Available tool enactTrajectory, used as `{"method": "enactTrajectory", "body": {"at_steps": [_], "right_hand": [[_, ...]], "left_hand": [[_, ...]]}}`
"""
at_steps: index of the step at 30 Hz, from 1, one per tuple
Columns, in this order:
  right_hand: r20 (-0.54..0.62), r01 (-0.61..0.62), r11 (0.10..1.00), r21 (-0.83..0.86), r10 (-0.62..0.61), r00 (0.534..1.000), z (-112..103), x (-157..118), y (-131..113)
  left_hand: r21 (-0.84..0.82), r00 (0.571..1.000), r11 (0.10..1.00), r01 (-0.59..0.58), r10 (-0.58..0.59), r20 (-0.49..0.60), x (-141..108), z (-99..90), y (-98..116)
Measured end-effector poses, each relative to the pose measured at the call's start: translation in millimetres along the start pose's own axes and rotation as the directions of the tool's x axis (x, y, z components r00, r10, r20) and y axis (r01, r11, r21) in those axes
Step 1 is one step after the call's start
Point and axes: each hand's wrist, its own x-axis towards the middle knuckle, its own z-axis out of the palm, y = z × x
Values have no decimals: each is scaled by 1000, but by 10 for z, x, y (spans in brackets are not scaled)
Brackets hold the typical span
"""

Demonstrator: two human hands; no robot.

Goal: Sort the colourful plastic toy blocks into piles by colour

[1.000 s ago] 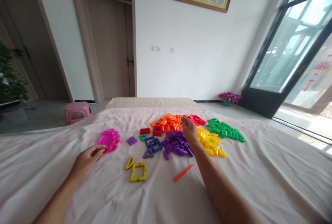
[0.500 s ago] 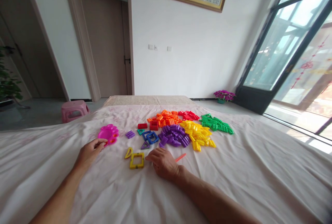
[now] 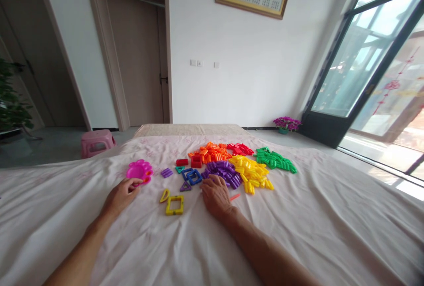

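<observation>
My left hand (image 3: 123,194) pinches the near edge of a pink flower-shaped tray (image 3: 136,171), which has small orange bits in its right cups. My right hand (image 3: 216,194) rests at the near left edge of the purple pieces (image 3: 222,172), its fingers bent over them; its fingertips are partly hidden. A yellow square frame (image 3: 175,205) and a yellow curved piece (image 3: 164,195) lie between the hands. Blue square frames (image 3: 194,176) and a purple triangle (image 3: 185,186) sit just left of my right hand. Beside that hand lies an orange stick (image 3: 235,197).
Orange (image 3: 212,152), red (image 3: 240,148), yellow (image 3: 253,173) and green (image 3: 275,159) heaps spread over the far side of the cloth (image 3: 149,250). Red blocks (image 3: 196,161), a teal triangle (image 3: 179,169) and small purple pieces (image 3: 166,172) lie left of them. A pink stool (image 3: 97,142) stands beyond.
My right hand has moved forward and right, from beside the yellow square frame to the purple pieces. My left hand stays at the pink tray, and the view has shifted slightly.
</observation>
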Motion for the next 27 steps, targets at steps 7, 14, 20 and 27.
{"method": "enactTrajectory", "body": {"at_steps": [7,14,20,27], "right_hand": [[12,-7,1000,-8,7,1000,-49,82,156],[35,-40,998,44,38,999,-54,27,221],[5,-62,996,69,61,998,-51,4,226],[-50,-53,996,67,57,997,-77,80,135]], "left_hand": [[-31,1000,999,10,-10,4,39,36,-135],[-71,998,996,51,-48,45,73,93,-306],[-12,998,999,43,-43,41,43,72,-240],[50,992,991,-123,122,33,-15,17,-36]]}}
